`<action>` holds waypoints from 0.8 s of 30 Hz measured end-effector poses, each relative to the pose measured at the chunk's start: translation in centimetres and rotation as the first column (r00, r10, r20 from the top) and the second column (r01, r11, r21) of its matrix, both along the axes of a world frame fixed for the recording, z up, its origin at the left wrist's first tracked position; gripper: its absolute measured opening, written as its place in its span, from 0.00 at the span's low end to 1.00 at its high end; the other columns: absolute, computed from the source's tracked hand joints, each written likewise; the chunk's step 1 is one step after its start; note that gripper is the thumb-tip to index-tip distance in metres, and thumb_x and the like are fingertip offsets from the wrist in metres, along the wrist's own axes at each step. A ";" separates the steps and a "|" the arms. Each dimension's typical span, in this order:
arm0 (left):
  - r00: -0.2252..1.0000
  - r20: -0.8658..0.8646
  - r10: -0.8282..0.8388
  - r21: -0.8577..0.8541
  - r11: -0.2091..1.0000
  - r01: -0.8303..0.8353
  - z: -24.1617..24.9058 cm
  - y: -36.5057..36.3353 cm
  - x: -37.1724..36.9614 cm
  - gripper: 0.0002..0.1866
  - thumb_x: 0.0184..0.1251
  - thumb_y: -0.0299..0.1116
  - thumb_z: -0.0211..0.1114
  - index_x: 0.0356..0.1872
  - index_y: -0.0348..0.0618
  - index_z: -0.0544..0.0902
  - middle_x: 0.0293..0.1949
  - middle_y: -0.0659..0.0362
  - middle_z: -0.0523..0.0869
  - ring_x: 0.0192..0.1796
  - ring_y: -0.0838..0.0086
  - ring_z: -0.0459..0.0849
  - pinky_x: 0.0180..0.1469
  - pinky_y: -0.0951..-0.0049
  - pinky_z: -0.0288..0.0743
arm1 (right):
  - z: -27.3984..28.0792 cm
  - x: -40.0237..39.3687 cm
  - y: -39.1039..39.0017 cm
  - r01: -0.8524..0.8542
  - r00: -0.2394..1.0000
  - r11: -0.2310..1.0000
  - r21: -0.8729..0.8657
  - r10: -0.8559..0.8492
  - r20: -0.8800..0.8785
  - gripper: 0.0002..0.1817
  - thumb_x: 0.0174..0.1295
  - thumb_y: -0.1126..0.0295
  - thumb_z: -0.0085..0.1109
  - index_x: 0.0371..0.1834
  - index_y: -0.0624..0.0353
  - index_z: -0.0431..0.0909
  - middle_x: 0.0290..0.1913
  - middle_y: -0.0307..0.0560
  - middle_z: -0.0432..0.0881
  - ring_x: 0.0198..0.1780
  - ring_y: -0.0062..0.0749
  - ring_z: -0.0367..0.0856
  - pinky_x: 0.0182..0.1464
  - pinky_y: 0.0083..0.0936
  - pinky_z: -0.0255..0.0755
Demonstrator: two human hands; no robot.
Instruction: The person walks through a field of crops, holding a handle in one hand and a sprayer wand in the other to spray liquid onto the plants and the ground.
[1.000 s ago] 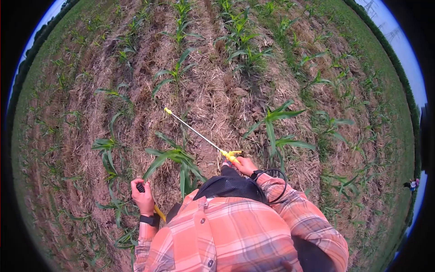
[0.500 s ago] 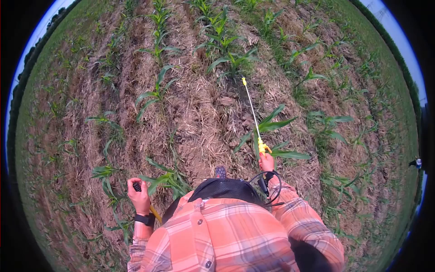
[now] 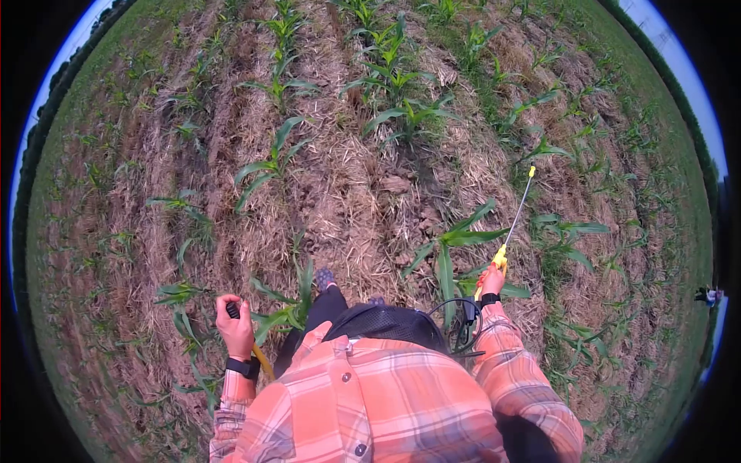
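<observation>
My right hand [image 3: 492, 279] is closed round the yellow handle of a spray wand [image 3: 519, 214]. The thin wand points forward and to the right, ending in a yellow nozzle [image 3: 532, 171] above the ground. A black hose [image 3: 441, 304] loops beside my right wrist. At the lower left, my left hand [image 3: 236, 333] is wrapped round the black grip of a pump lever [image 3: 233, 310]. Part of its yellow bar [image 3: 265, 362] shows behind my wrist. A young corn plant [image 3: 455, 238] stands just left of the wand, its leaves close to my right hand.
Rows of young corn [image 3: 272, 166] run ahead through straw-covered soil [image 3: 351, 201]. One corn plant [image 3: 287, 312] grows beside my left leg [image 3: 324, 307]. Another person [image 3: 708, 296] is far off at the right edge.
My right hand has swung the wand from pointing ahead to the right, past the nearby corn plant. My left foot and leg have come forward into view. My left hand keeps its grip.
</observation>
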State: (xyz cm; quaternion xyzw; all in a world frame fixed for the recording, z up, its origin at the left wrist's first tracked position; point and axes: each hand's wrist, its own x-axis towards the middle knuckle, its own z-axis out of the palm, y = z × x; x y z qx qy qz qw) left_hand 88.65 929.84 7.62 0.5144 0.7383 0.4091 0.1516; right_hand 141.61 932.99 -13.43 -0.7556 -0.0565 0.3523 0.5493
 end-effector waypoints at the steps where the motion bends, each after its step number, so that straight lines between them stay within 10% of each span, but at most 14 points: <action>1: 0.999 0.042 0.010 -0.058 0.998 -0.008 -0.1 0.7 -0.4 0.06 0.52 0.23 0.57 0.30 0.40 0.69 0.20 0.64 0.68 0.21 0.81 0.65 0.24 0.79 0.61 | 0.2 -0.7 0.4 -0.011 1.000 1.000 -0.007 0.011 0.003 0.13 0.58 0.62 0.47 0.24 0.61 0.68 0.15 0.41 0.68 0.09 0.22 0.61 0.07 0.20 0.56; 17: 0.980 0.173 0.095 -0.042 0.995 -0.089 -0.4 9.0 -9.9 0.06 0.52 0.23 0.57 0.30 0.41 0.69 0.19 0.65 0.68 0.20 0.81 0.66 0.23 0.80 0.61 | 3.8 -23.1 14.9 -0.655 0.755 0.735 -0.175 0.643 -0.128 0.14 0.59 0.58 0.48 0.24 0.54 0.65 0.14 0.34 0.66 0.10 0.16 0.60 0.09 0.16 0.54; 24: 0.984 0.134 0.118 -0.024 0.993 -0.116 -0.2 11.2 -11.6 0.06 0.52 0.23 0.57 0.30 0.41 0.69 0.18 0.65 0.68 0.20 0.82 0.66 0.23 0.80 0.61 | 6.1 -29.0 17.9 -0.920 0.184 0.268 -0.285 0.939 0.291 0.15 0.57 0.58 0.50 0.28 0.61 0.74 0.20 0.41 0.74 0.23 0.24 0.71 0.26 0.24 0.64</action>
